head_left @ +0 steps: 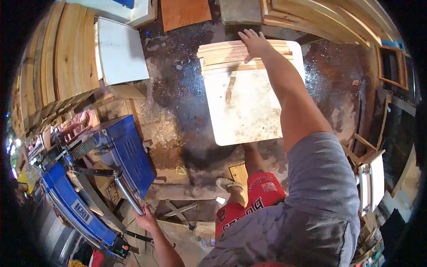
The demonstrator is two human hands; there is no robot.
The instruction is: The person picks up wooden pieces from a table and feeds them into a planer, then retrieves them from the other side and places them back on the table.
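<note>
The wooden strips (218,57) are laid side by side along the far edge of the white surface (253,113), with the far left corner slightly overhung and the far right one left uncovered. They are touched right of their middle by the right hand (256,46), which is spread and unclenched; by the left hand (146,220), well apart from the surface's near left corner, the metal bar (128,194) of the blue machine (130,153) is grasped.
</note>
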